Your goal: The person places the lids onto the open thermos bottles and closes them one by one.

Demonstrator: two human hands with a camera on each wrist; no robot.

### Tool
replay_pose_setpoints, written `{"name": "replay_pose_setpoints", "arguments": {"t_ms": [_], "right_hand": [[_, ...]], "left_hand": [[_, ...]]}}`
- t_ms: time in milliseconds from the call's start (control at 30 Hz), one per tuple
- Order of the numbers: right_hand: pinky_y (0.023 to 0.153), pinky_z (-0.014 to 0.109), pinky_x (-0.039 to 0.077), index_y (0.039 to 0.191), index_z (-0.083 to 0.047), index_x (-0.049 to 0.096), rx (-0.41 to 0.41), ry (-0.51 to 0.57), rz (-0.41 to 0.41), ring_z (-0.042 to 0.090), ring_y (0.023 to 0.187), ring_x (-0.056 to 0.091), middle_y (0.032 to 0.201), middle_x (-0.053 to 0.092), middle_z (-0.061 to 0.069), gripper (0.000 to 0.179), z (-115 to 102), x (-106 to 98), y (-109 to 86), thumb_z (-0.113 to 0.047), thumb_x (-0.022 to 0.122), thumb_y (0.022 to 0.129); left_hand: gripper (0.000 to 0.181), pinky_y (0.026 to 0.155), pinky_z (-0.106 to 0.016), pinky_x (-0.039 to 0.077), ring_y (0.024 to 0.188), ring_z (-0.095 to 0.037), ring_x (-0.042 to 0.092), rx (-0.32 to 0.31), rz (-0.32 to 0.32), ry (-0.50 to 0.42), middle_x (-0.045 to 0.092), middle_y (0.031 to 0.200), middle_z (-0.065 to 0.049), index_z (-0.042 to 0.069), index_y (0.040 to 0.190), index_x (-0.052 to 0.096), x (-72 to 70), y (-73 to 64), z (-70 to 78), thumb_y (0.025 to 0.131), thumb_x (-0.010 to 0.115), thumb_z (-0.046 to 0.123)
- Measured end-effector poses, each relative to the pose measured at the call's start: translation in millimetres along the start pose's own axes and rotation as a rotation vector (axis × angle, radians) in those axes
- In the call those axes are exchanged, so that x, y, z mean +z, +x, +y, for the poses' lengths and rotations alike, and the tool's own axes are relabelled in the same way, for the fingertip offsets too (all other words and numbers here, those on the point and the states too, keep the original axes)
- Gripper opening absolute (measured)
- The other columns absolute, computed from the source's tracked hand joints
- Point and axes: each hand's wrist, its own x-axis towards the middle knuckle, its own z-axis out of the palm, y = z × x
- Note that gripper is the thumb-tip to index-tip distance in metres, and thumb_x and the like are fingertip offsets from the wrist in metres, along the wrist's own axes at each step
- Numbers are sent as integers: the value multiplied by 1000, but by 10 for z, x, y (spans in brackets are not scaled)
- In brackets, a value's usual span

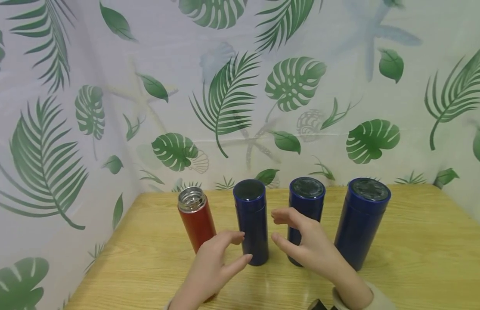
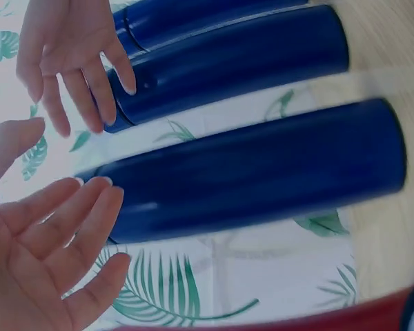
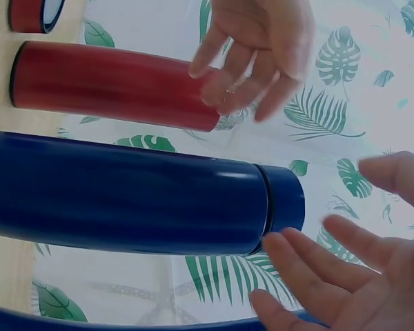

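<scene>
My left hand (image 1: 214,262) is held with loosely bent, parted fingers just left of a dark blue thermos bottle (image 1: 255,228); whether the fingertips touch it I cannot tell. On its other side, my right hand (image 1: 311,245) hovers with fingers spread and nothing in it, partly covering a second blue thermos (image 1: 307,202). A red thermos (image 1: 199,226) without its lid stands upright behind the left hand, its steel mouth showing. Farthest right is a third blue thermos (image 1: 361,224), also upright and lidded. In the right wrist view, a red lid (image 3: 29,15) sits near the red thermos.
All the bottles stand on a wood-grain table (image 1: 425,245). Behind and to the left hangs a white leaf-print cloth (image 1: 240,86). A small dark object (image 1: 317,305) shows at the bottom edge, near the right sleeve.
</scene>
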Motion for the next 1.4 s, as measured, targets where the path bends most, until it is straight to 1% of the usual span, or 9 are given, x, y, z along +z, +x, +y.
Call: {"name": "replay_pose_setpoints", "arguments": {"t_ms": [200,300,500,600,700,867,1000,1200,1400], "right_hand": [[79,41,45,114,-2,52,22,-62,-194,22,95,57,109,58,9,39,46,46,32,-25,61,84],[77,38,46,114,-1,52,25,-82,-265,21,92,57,109,58,9,43,58,67,45,-31,60,84],[74,34,46,112,-3,52,40,-85,-344,19,89,58,105,59,9,43,68,83,60,-36,58,85],[74,34,46,112,-4,52,45,-80,-363,19,88,58,104,59,9,43,76,98,69,-36,57,85],[74,33,47,112,-4,52,46,-76,-370,19,89,58,104,59,8,43,84,118,79,-37,57,85],[74,33,47,112,-4,52,44,-66,-372,19,89,58,102,59,7,43,94,169,98,-37,57,85],[75,33,46,111,-4,53,48,-46,-384,21,89,58,102,59,7,43,89,232,126,-36,58,85],[76,37,46,112,-3,52,65,7,-413,23,90,57,103,59,9,41,7,350,191,-33,60,84],[77,33,46,112,-6,52,62,18,-407,17,91,57,103,60,6,38,-129,443,273,-29,62,83]], "left_hand": [[33,75,-29,47,85,-9,58,-25,-80,24,63,93,1,7,105,59,-139,-61,-182,79,67,27],[36,76,-31,47,86,-10,58,-72,-162,12,62,96,3,9,109,57,-260,-89,-254,81,65,30],[48,74,-33,47,86,-10,56,-193,-360,-8,61,96,3,8,113,54,-474,-131,-351,81,60,43],[49,74,-33,46,86,-12,56,-236,-407,-12,60,96,3,7,113,53,-572,-154,-402,80,61,43],[49,75,-36,45,87,-16,56,-258,-392,1,59,95,2,6,113,52,-665,-179,-453,81,61,41],[47,77,-39,43,91,-20,55,-293,-299,-24,59,103,-4,5,114,54,-785,-214,-519,82,60,40],[43,77,-38,44,91,-19,56,-283,-235,-18,60,101,-2,8,113,55,-860,-232,-562,82,62,36],[40,77,-39,44,90,-17,57,-234,-172,16,61,94,2,10,114,55,-909,-222,-590,82,62,32],[40,78,-40,44,91,-16,57,-248,-143,17,62,96,0,11,115,55,-906,-172,-587,82,62,33]]}}
